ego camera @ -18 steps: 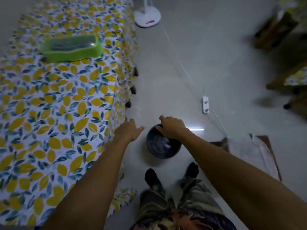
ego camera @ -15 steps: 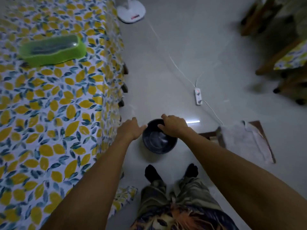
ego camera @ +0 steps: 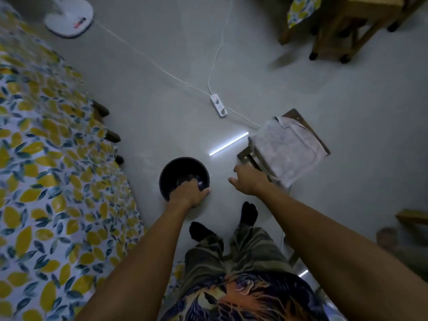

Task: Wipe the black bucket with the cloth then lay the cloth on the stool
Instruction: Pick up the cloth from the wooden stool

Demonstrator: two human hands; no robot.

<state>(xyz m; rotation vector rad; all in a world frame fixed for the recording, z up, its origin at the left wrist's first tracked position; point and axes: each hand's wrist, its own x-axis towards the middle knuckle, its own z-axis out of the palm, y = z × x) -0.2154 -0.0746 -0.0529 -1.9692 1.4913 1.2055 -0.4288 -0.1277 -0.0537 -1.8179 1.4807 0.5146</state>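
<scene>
The black bucket (ego camera: 179,173) stands on the grey floor just ahead of my feet. My left hand (ego camera: 191,192) grips its near rim, fingers curled inside and thumb outside. My right hand (ego camera: 246,179) hangs open in the air between the bucket and the stool, fingers spread, holding nothing. A pale grey cloth (ego camera: 286,148) lies spread over the seat of the small wooden stool (ego camera: 300,118) to the right of the bucket, one edge drooping over the near side.
A table with a lemon-print cloth (ego camera: 53,181) fills the left side. A white power strip (ego camera: 218,105) and its cords cross the floor beyond the bucket. A fan base (ego camera: 69,18) stands far left, wooden chairs (ego camera: 342,31) far right.
My right hand has let go of the bucket's rim and moved right toward the stool. My left hand has taken hold of the near rim. The view has swung to the right.
</scene>
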